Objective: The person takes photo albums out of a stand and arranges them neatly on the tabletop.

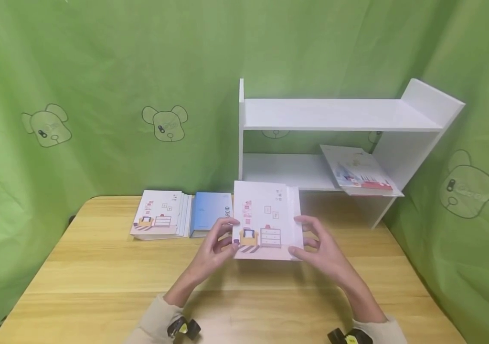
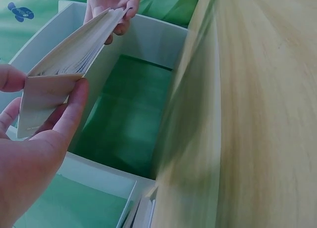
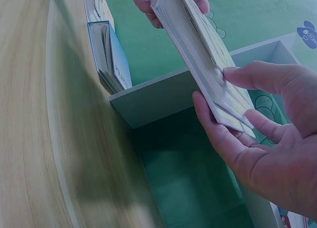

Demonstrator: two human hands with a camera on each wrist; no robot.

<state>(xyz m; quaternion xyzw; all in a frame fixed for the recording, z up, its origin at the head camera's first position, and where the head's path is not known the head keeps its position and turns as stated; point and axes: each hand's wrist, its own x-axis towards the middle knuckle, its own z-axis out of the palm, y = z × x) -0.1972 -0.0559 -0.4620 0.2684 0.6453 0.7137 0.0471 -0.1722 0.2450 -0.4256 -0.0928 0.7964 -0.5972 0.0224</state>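
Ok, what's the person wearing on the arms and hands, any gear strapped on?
Both hands, left hand and right hand, are bare: no gloves or rings visible. Light beige sleeves cover the forearms up to the wrists. Each wrist carries a small black device with yellow markings, the left one and the right one. No cables show.

Head view bright, even, soft shadows under forearms; both wrist views dimmer, green-tinted, motion-blurred tabletop (image 2: 257, 114).
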